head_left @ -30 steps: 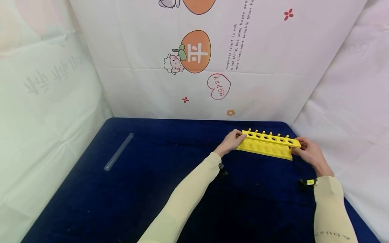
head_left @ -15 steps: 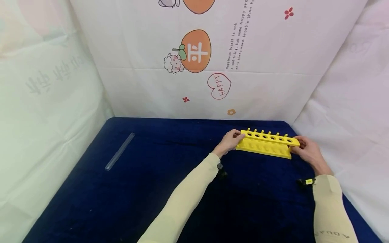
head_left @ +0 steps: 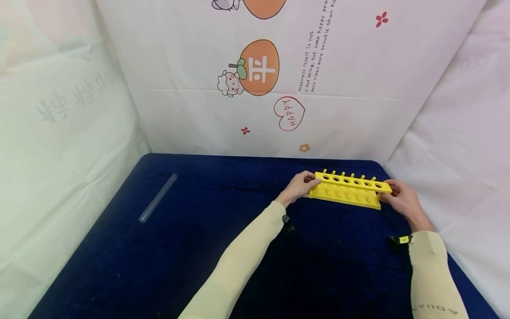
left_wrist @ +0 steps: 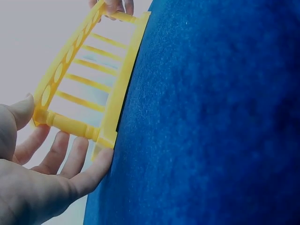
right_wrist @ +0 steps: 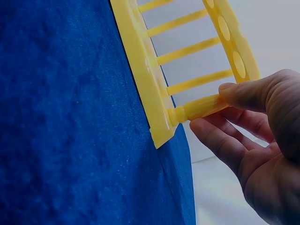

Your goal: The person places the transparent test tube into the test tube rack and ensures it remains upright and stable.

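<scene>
A yellow rack [head_left: 345, 191] stands on the blue table [head_left: 199, 221], held between two hands. White background shows through the holes in its top board, and slim pegs [right_wrist: 189, 51] rise along its back. At the rack's left end, the left hand [head_left: 299, 185] grips with thumb and fingers; at its right end, the right hand [head_left: 404, 201] pinches the end post [right_wrist: 204, 107]. Well left of the rack lies a clear tube [head_left: 158, 198], slanted; its contents cannot be told.
</scene>
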`<state>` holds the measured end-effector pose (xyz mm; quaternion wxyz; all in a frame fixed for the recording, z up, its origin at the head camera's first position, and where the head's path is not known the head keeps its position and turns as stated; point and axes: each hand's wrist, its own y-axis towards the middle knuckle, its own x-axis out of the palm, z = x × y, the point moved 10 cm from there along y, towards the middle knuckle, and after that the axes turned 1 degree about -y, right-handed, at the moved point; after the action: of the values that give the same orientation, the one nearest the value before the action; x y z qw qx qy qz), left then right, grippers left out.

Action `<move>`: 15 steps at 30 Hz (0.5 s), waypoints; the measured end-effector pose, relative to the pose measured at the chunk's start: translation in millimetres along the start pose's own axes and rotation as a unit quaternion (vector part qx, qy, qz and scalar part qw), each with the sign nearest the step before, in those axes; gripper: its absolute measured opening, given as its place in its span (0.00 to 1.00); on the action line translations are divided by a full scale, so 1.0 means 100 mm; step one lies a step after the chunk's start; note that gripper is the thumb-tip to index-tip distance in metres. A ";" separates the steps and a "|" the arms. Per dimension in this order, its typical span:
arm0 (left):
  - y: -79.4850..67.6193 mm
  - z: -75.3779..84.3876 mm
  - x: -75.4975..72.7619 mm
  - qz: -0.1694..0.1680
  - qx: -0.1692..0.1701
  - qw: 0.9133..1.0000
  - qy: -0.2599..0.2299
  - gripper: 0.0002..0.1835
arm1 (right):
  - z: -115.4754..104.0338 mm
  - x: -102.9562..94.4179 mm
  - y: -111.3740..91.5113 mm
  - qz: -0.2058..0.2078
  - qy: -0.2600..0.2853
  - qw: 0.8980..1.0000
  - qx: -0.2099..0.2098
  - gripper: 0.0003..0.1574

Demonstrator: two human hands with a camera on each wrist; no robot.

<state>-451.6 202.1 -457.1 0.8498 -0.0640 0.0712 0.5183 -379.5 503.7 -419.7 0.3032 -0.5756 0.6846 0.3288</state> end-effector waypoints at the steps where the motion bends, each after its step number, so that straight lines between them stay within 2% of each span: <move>1: 0.00 0.00 0.00 -0.002 0.001 1.000 -0.001 0.19 | 0.00 0.01 0.00 0.000 0.001 1.000 0.001 0.37; 15: -0.04 -0.03 -0.08 -0.003 0.004 1.000 -0.016 0.20 | -0.05 0.06 0.01 0.001 0.015 1.000 -0.007 0.37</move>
<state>-451.4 192.7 -458.3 0.8525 -0.0523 0.0599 0.5167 -381.2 495.7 -421.5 0.2888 -0.5819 0.6871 0.3255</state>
